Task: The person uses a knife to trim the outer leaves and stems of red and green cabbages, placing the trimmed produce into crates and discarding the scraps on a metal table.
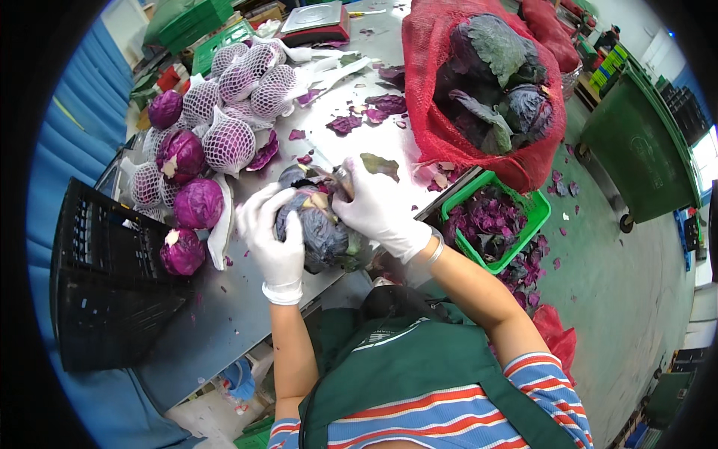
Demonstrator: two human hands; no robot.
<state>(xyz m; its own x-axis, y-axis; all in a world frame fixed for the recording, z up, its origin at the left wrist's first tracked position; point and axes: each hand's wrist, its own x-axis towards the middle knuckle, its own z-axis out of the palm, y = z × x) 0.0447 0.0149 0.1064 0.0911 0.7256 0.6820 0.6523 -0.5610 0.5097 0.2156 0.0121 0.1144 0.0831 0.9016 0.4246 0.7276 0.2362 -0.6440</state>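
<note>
Between my two white-gloved hands, at the near edge of the metal table [329, 138], is a red cabbage [320, 236] with dull blue-purple outer leaves. Its pale cut stem end faces up. My left hand [271, 232] is closed round the cabbage's left side. On the other side my right hand [378, 209] is curled closed at the stem end. A narrow grey-brown piece shows by its fingertips; I cannot tell whether it is a blade or a leaf. Left of the hands lie several peeled purple cabbages [198, 203] and several cabbages in white foam nets [229, 142].
A red mesh sack [426, 112] of untrimmed cabbages stands at the right. Below it is a green crate [537, 217] of purple leaf scraps. A black crate [112, 299] tilts at the left edge. A scale [318, 21] sits at the back; a green wheeled bin [636, 138] stands far right.
</note>
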